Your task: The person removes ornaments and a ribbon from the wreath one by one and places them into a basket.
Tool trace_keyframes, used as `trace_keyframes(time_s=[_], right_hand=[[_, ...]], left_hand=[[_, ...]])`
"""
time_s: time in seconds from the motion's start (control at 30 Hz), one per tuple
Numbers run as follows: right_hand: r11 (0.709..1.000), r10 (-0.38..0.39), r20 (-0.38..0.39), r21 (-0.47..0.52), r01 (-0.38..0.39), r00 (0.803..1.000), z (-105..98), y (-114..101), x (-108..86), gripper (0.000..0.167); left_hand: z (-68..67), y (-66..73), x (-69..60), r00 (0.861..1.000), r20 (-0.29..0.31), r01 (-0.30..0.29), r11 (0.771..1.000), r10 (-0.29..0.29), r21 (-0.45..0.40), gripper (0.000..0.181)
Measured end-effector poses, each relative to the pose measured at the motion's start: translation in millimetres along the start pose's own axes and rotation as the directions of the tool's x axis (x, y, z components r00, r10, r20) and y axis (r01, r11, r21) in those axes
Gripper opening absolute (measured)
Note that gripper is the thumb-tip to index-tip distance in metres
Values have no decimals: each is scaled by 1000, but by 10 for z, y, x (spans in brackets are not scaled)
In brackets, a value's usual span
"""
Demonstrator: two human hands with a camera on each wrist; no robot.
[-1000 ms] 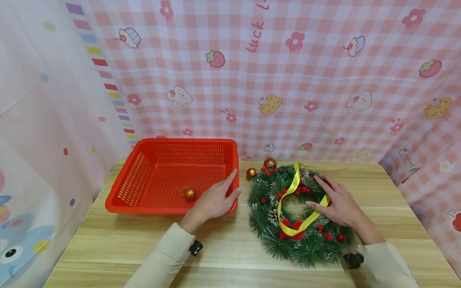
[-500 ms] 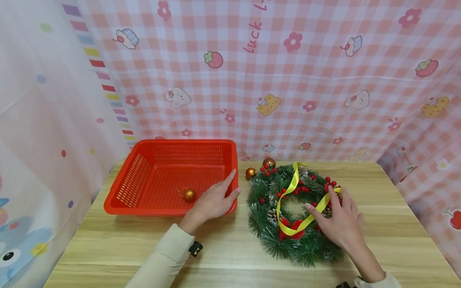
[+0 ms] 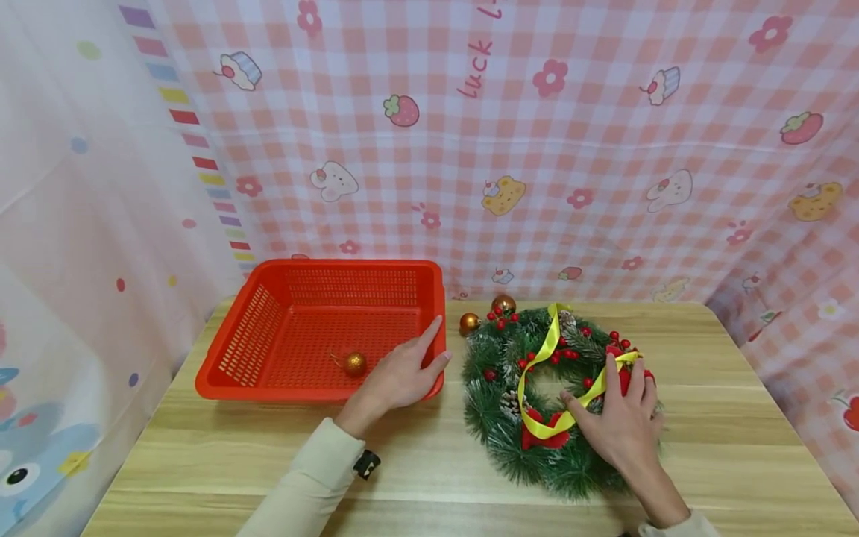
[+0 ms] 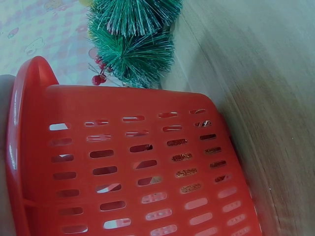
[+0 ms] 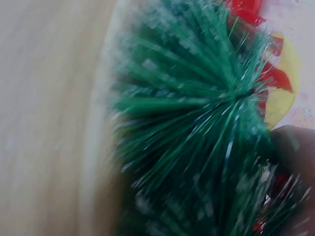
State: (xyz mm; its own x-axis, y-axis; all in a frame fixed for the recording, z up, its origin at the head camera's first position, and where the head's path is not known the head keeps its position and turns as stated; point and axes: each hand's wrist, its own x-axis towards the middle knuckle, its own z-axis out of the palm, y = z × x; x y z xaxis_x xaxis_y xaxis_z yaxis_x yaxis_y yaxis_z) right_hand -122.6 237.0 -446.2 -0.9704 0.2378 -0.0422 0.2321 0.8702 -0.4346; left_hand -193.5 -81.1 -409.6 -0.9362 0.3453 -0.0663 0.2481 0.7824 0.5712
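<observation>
Wreath (image 3: 499, 447) lies on the worktop (image 3: 429, 496) beside the basket (image 3: 268, 393); the right hand (image 3: 624, 425) rests on it, fingers spread (the left hand (image 3: 400, 371), straight-fingered, touches the basket). A light touch should spare the ribbon (image 3: 552, 341).

Green wreath (image 3: 493, 418) with red berries (image 3: 569, 354), pinecones (image 3: 508, 403) and loose yellow ribbon (image 3: 552, 335) lies flat on table (image 3: 416, 477), fingers of right hand (image 3: 624, 425) resting on its right side. Red slotted basket (image 3: 268, 391) sits upright to left, gold ball (image 3: 355, 363) inside; left hand (image 3: 399, 373) touches its right rim.
</observation>
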Motion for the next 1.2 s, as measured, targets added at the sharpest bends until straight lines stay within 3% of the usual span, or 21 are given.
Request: trace_keyframes(time_s=[0.7, 0.93, 1.2], right_hand=[[983, -176, 2, -46, 176, 984, 0, 227, 171, 105], [961, -274, 37, -34, 276, 961, -49, 316, 282, 102], [917, -397, 53, -20, 398, 916, -142, 417, 464, 97]], left_hand=[[8, -13, 4, 1000, -12, -12, 1000, 12, -14, 67], [12, -14, 2, 1000, -2, 9, 1000, -9, -5, 68], [5, -5, 7, 1000, 8, 17, 1000, -17, -3, 68]])
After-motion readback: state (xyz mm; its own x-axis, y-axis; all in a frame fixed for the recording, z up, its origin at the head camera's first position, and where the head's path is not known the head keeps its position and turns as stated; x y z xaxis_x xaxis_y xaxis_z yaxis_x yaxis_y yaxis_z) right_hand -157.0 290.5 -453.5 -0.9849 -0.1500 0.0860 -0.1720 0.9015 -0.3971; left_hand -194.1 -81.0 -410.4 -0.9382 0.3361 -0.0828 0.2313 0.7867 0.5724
